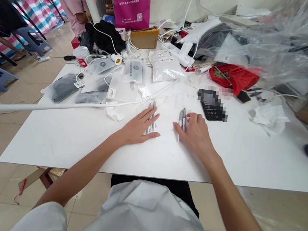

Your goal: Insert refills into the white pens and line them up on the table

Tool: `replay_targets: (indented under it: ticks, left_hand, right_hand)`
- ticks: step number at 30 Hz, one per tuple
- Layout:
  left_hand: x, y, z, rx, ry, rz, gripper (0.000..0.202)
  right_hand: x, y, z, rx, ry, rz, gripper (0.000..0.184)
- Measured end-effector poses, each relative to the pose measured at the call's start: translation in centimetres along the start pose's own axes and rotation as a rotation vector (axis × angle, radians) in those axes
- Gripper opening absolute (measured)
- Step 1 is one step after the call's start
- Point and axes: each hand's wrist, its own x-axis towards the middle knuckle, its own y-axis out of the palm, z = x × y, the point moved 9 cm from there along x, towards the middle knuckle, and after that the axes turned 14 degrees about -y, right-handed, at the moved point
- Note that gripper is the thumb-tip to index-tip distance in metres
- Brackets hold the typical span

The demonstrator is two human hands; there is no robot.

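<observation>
My left hand [140,126] lies flat on the white table [83,140], fingers stretched out over a small bunch of grey pens [153,110]. To its right my right hand [193,131] rests with curled fingers on two or three more grey pens [182,117], which lie side by side pointing away from me. The two hands are about a hand's width apart near the table's middle.
A black phone-like device [212,106] lies just beyond my right hand. Grey and white packets [132,71], white cables, a red bag [236,77], clear plastic wrap [278,41] and a cardboard box [144,37] crowd the far half. A person in pink [72,0] stands at far left.
</observation>
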Motion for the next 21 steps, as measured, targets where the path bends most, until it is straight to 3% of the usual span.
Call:
replay_targets:
  ticks: [3, 6, 10, 13, 15, 18, 21]
  left_hand:
    - [0.3, 1.0, -1.2, -0.017, 0.015, -0.013, 0.085]
    - [0.5, 1.6, -2.3, -0.064, 0.008, 0.015, 0.088]
    - [0.2, -0.5, -3.0, -0.358, -0.064, 0.025, 0.089]
    - [-1.0, -3.1, -0.9, -0.818, -0.287, -0.089, 0.068]
    - [-2.5, -4.0, 1.3, -1.060, -0.429, -0.226, 0.057]
    - [-4.9, -4.4, 4.6, -1.110, -0.600, -0.454, 0.047]
    - [-5.8, -3.8, 6.4, -1.021, -0.704, -0.479, 0.043]
  right_hand:
    - [-1.0, 0.2, 0.3, -0.061, 0.142, 0.162, 0.032]
    - [-1.2, 0.1, 1.2, -0.117, 0.210, 0.308, 0.028]
    - [0.3, -0.9, 4.3, 0.138, 0.146, 0.287, 0.031]
    - [2.4, -1.2, 8.5, 0.501, 0.040, 0.237, 0.036]
    - [3.8, -0.5, 11.8, 0.640, -0.042, 0.303, 0.038]
    - [4.8, 1.6, 14.3, 0.638, 0.047, 0.418, 0.033]
    - [4.7, 2.9, 15.0, 0.620, 0.139, 0.428, 0.027]
